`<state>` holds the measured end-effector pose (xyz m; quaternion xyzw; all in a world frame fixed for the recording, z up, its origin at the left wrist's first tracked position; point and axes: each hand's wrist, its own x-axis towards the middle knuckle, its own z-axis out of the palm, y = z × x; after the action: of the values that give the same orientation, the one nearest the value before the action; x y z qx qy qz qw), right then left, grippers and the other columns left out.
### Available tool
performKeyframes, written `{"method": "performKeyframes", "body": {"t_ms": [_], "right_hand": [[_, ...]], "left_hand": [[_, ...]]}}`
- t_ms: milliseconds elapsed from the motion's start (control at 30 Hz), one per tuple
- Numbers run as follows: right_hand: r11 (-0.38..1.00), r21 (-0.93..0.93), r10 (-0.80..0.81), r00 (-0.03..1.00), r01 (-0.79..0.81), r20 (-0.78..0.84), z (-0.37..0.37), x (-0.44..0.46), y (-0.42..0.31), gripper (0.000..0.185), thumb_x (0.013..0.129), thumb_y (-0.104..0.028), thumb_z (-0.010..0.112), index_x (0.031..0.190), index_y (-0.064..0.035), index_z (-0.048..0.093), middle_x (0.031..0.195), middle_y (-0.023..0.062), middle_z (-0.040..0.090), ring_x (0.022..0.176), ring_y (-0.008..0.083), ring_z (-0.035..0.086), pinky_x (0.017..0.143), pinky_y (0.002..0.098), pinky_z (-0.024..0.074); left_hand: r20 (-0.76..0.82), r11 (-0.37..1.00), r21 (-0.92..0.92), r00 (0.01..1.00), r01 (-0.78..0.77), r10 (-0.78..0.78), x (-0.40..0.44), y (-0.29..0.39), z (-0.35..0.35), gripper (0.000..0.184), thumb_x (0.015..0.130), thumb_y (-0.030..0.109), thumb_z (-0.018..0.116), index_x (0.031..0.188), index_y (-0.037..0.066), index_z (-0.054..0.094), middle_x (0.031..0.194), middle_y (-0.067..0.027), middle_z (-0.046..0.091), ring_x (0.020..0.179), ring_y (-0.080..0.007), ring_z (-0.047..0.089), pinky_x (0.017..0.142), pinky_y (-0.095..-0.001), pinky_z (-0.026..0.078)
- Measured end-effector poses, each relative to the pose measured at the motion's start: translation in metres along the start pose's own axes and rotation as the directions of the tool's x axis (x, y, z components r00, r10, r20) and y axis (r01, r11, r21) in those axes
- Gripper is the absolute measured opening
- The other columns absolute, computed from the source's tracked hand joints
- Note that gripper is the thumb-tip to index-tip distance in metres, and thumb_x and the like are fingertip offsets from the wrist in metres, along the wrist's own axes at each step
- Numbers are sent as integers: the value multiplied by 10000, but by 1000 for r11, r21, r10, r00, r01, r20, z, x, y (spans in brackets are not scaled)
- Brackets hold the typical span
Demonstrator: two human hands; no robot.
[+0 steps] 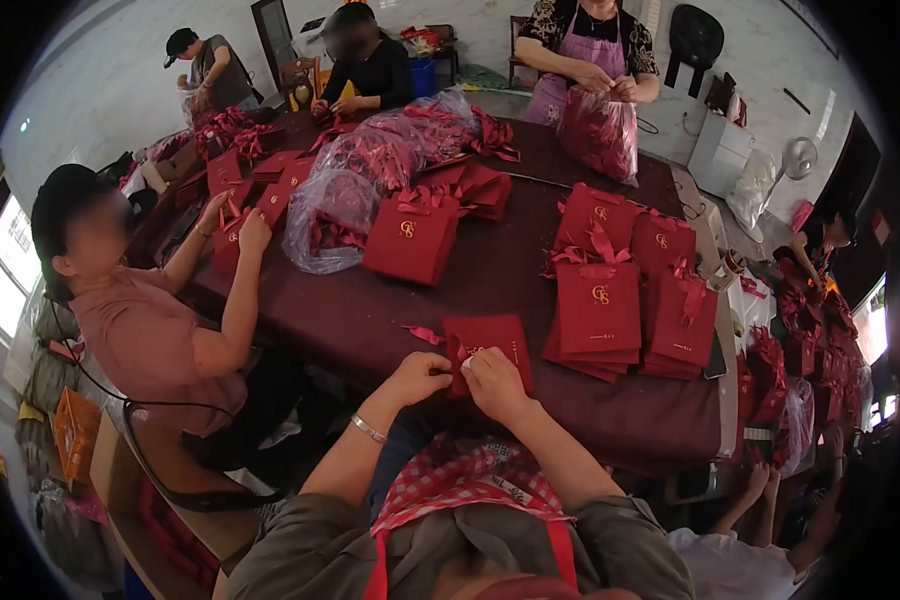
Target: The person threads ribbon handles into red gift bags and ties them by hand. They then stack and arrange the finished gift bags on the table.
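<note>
A red paper gift bag point(505, 338) with gold print lies flat at the table's near edge, in front of me. My left hand point(420, 378) is at its left side, fingers pinched together; whatever they hold is too small to make out. Over the bag's lower part, my right hand point(497, 385) is closed, with a small white bit point(467, 366) showing at its fingertips. I cannot tell what that bit is. A loose red ribbon end point(425, 335) sticks out to the left of the bag.
Stacks of red gift bags with ribbons point(597, 305) stand to the right, and another stack point(407, 245) ahead. Clear plastic sacks point(335, 215) of ribbons lie mid-table point(330, 310). A person point(150, 300) works close on my left; others are across the table and at right.
</note>
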<state>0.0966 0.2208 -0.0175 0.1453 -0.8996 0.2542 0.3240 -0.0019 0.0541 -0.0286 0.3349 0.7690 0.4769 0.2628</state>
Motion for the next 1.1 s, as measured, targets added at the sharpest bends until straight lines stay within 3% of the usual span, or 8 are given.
{"method": "performKeyframes", "body": {"t_ms": [133, 267, 367, 467, 567, 667, 1000, 1100], "right_hand": [[998, 70, 9, 1000, -8, -11, -3, -1, 0, 52, 781, -49, 623, 792, -36, 574, 800, 120, 546, 802, 316, 533, 719, 397, 448], [981, 181, 90, 992, -73, -89, 12, -7, 14, 98, 749, -76, 634, 801, -34, 563, 830, 126, 547, 844, 323, 531, 752, 422, 434], [969, 198, 158, 986, -147, -42, 11, -8, 17, 190, 736, -100, 686, 869, -23, 574, 935, 157, 551, 921, 349, 521, 798, 409, 436], [965, 189, 180, 983, -182, 29, 11, -9, 17, 229, 738, -114, 706, 916, -17, 600, 996, 144, 557, 961, 323, 522, 826, 386, 430], [966, 200, 161, 986, -164, 29, 11, -8, 18, 244, 726, -101, 709, 932, -7, 615, 975, 129, 561, 959, 320, 521, 810, 390, 442], [962, 207, 174, 984, -177, 36, 12, -9, 16, 246, 722, -93, 712, 934, -5, 623, 984, 123, 562, 967, 314, 521, 817, 388, 445], [948, 181, 248, 965, -261, 90, 8, -4, 10, 418, 766, -112, 699, 1128, 25, 545, 1082, 155, 557, 1010, 313, 524, 870, 374, 437], [965, 153, 206, 976, -214, 71, 10, -6, 13, 420, 762, -116, 704, 1118, 35, 543, 1074, 158, 563, 1013, 312, 528, 870, 372, 440]], "left_hand": [[-160, 990, 133, 985, -45, 67, -5, 0, 13, 185, 741, 13, 647, 918, -38, 624, 826, -99, 634, 760, -167, 614, 671, -293, 490], [-251, 931, 333, 938, -150, 241, -8, 3, 14, 138, 711, 64, 623, 839, 14, 625, 842, -154, 606, 805, -340, 603, 710, -384, 493], [-140, 809, 575, 961, -118, 239, -10, 25, 2, 79, 751, 136, 610, 796, 72, 623, 838, -114, 594, 817, -324, 599, 682, -420, 484], [-28, 767, 588, 940, -259, 339, -10, 26, -10, 79, 769, 126, 609, 794, 52, 606, 821, -103, 584, 795, -312, 591, 662, -399, 469], [-101, 713, 669, 926, -208, 364, -11, 12, -33, 66, 762, 105, 632, 800, 52, 622, 826, -96, 594, 799, -297, 598, 667, -376, 476], [-199, 748, 663, 960, -15, 196, -26, -2, -71, 80, 795, 159, 627, 818, 88, 654, 854, -63, 607, 836, -275, 606, 713, -370, 482], [-157, 725, 687, 961, -58, 226, -5, -10, -92, 172, 746, 87, 686, 901, 38, 633, 866, -93, 605, 770, -276, 592, 700, -345, 480], [-189, 885, 464, 975, -16, 117, 3, -2, -92, 324, 719, 77, 718, 1025, 66, 611, 885, -80, 595, 729, -253, 581, 695, -337, 480]]}}
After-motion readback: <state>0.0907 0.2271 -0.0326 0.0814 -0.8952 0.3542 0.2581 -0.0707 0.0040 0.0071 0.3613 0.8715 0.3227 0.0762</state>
